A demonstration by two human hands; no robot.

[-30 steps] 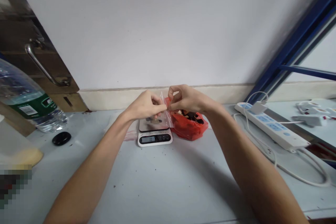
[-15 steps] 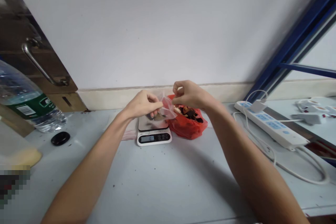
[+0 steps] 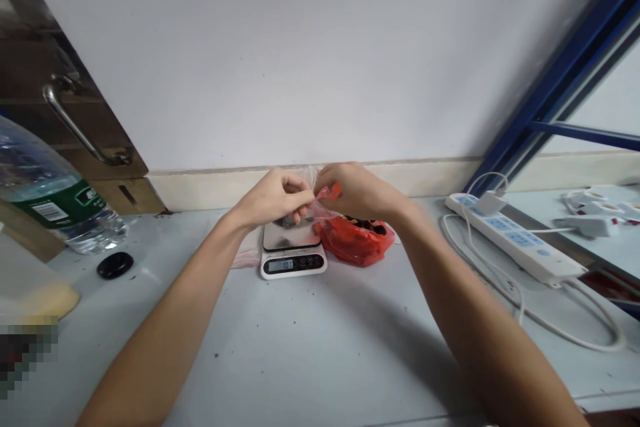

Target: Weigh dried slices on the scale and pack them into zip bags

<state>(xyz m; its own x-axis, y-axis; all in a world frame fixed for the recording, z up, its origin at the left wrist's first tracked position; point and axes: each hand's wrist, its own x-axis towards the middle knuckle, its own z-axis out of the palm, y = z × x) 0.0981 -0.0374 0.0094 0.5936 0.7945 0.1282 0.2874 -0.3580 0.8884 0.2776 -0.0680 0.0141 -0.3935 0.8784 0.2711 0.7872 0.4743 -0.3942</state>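
Note:
A clear plastic bag (image 3: 324,208) hangs between my two hands above a digital kitchen scale (image 3: 293,263). My left hand (image 3: 280,197) is closed on the bag's left side, thumb against fingers. On the other side, my right hand (image 3: 350,188) pinches the bag's edge, its fingertips partly hidden. Dark contents in the bag's lower part show faintly under my left hand. A red plastic bag (image 3: 357,245) with dark, dried-looking pieces stands open beside the scale, partly behind my right hand.
A large water bottle (image 3: 60,193) and a black round object (image 3: 115,265) are on the left. On the right lies a white power strip (image 3: 515,237) with looping cables. Flat pinkish bags (image 3: 246,257) lie left of the scale. A wall (image 3: 300,67) rises behind the table.
My right hand has come down and left to the clear bag's edge, closer to my left hand. The left hand has stayed nearly in place.

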